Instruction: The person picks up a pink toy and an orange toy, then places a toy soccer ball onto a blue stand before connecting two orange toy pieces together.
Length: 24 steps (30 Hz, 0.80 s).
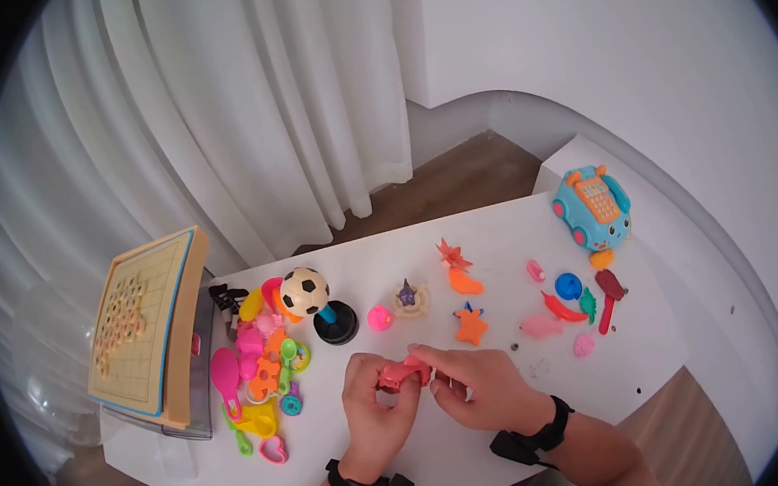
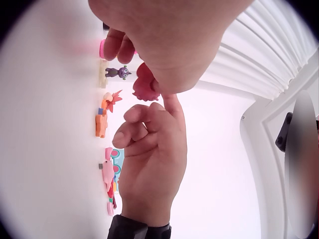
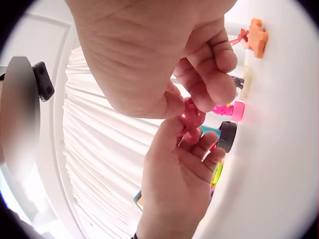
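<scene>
Close over the table's front part, both hands hold a small glossy red-pink toy (image 1: 399,373) with a bumpy, frilled edge (image 2: 145,84); its kind is hidden by fingers. My left hand (image 1: 378,422) grips it from the left between thumb and fingers. From the right, my right hand (image 1: 496,385) pinches it with thumb and fingertips, as the right wrist view shows on the toy (image 3: 193,118). Just beyond the hands sit a pink round toy (image 1: 379,318), a purple figure (image 1: 407,295) on a beige base, and an orange star-shaped piece (image 1: 471,328).
A football-topped toy (image 1: 305,292) on a black base (image 1: 336,324) stands left of centre, beside a heap of colourful plastic toys (image 1: 261,363). Farther left leans a board game (image 1: 145,331). Toy foods (image 1: 563,307) lie at right, below a blue toy telephone (image 1: 596,208).
</scene>
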Motion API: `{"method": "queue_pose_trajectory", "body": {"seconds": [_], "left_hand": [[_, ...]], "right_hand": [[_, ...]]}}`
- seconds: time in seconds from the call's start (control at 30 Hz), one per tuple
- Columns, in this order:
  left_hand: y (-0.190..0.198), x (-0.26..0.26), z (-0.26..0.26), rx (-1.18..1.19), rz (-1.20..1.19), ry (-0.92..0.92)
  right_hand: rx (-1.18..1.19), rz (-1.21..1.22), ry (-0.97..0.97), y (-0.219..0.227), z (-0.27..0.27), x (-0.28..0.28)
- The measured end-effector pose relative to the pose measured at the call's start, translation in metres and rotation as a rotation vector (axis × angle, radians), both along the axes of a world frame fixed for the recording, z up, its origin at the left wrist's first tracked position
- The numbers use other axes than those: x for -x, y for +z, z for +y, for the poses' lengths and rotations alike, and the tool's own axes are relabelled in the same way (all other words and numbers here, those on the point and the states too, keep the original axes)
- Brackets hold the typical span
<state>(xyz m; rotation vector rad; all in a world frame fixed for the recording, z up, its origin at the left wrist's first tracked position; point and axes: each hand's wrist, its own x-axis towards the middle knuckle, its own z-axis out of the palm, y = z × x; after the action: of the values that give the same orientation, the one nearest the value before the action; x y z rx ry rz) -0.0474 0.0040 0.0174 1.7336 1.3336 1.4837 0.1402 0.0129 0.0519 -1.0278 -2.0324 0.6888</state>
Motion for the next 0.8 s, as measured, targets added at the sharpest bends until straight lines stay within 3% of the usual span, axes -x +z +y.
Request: {"method": "queue_pose_trajectory", "body": {"seconds": [0.13, 0.2, 0.33, 0.43, 0.5, 0.73, 0.8], "left_hand": [[-0.002, -0.001, 0.000, 0.048, -0.137, 0.000], [-0.003, 0.004, -0.004, 0.227, -0.185, -0.137], [-0.005, 0.003, -0.007, 0.278, -0.290, -0.193], [-0.001, 0.002, -0.003, 0.260, -0.487, -0.236], [0.013, 0.003, -0.005, 0.406, -0.632, -0.238], [0.007, 0.008, -0.005, 0.393, -0.471, -0.200], [0.002, 0.001, -0.002, 0.224, -0.402, -0.182]], "right_hand": [[0.033, -0.024, -0.016, 0.006, -0.003, 0.002], [0.043, -0.052, -0.032, 0.006, -0.004, 0.003], [-0.008, -0.049, -0.005, 0.000, -0.002, -0.001], [0.004, -0.047, 0.019, 0.002, -0.001, 0.000], [0.000, -0.031, -0.001, -0.004, -0.002, 0.002], [0.034, -0.084, 0.081, -0.007, -0.003, 0.001], [0.049, -0.126, 0.130, -0.004, -0.003, 0.002]]}}
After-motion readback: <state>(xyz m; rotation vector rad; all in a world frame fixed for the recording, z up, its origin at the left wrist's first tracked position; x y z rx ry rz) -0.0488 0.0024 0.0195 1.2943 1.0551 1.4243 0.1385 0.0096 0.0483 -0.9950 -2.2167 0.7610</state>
